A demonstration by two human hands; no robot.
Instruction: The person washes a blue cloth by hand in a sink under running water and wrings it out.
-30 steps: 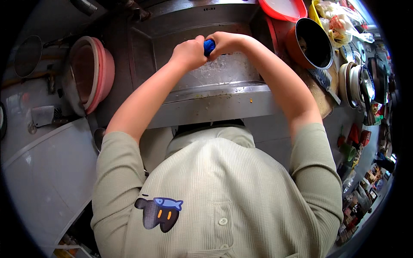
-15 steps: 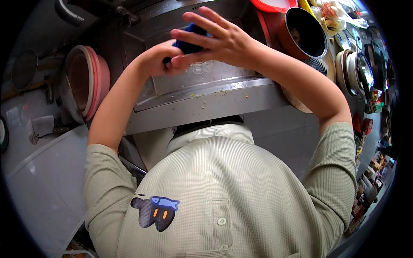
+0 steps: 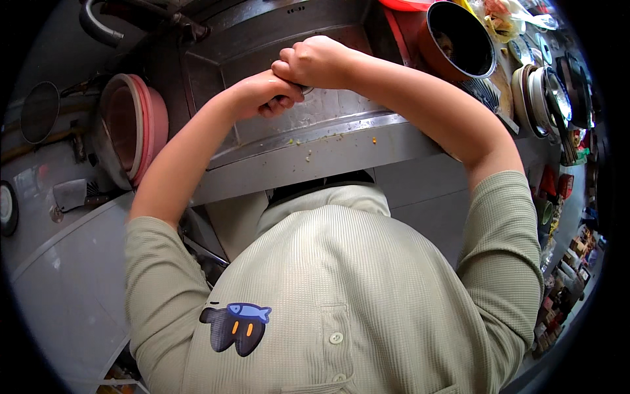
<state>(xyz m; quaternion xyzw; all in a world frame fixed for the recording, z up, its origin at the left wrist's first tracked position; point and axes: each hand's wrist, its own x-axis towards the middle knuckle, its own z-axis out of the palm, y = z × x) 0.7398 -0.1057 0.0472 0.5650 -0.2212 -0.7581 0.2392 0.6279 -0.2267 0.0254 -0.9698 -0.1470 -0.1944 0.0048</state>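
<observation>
Over a metal sink (image 3: pixel 335 105), my two hands are pressed together. My left hand (image 3: pixel 266 93) is closed, its fingers curled inward. Against its knuckle side lies my right hand (image 3: pixel 318 62), closed in a fist, slightly farther out. A bunched blue cloth showed in the left hand half a second ago. The hands now cover it almost wholly, and what lies inside the right fist is hidden.
Small food scraps (image 3: pixel 310 154) dot the sink's front rim. Pink basins (image 3: pixel 154 128) lean at the left, near a cleaver (image 3: pixel 71 195). A dark-lined pot (image 3: pixel 462 43) stands at the right, before stacked dishes (image 3: pixel 535 98). A curved pipe (image 3: pixel 98 29) hangs at the far left.
My right hand has gone from spread fingers to a closed fist against the left hand. The blue cloth has passed out of sight between them.
</observation>
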